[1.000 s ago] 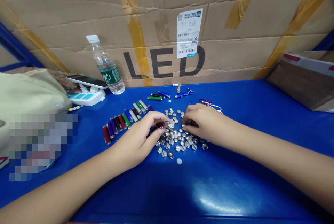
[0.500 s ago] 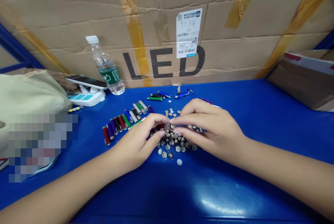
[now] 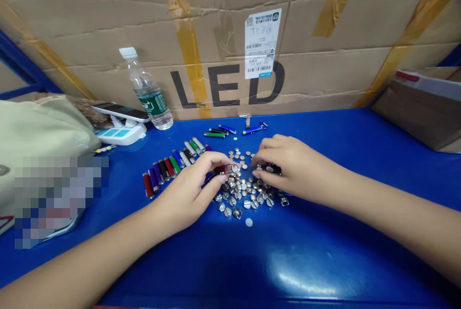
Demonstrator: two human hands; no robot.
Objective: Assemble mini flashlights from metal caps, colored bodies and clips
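My left hand (image 3: 194, 186) pinches a small red flashlight tube (image 3: 226, 169) level above the blue table (image 3: 273, 261). Just to its right, my right hand (image 3: 288, 167) is curled with its fingertips down in a pile of silver caps and button cells (image 3: 245, 193), closed on something dark I cannot make out. A row of coloured flashlight tubes (image 3: 173, 167) lies left of the pile.
A taped cardboard box marked LED (image 3: 230, 35) walls off the back. A water bottle (image 3: 147, 90), a phone on a power strip (image 3: 120, 129) and a beige bag (image 3: 39, 126) sit at left. Several loose flashlights (image 3: 234, 130) lie behind the pile. Another box (image 3: 421, 109) stands at right.
My right hand, which met the tube's open end half a second ago, has pulled back right and down onto the pile. My left hand keeps holding the tube.
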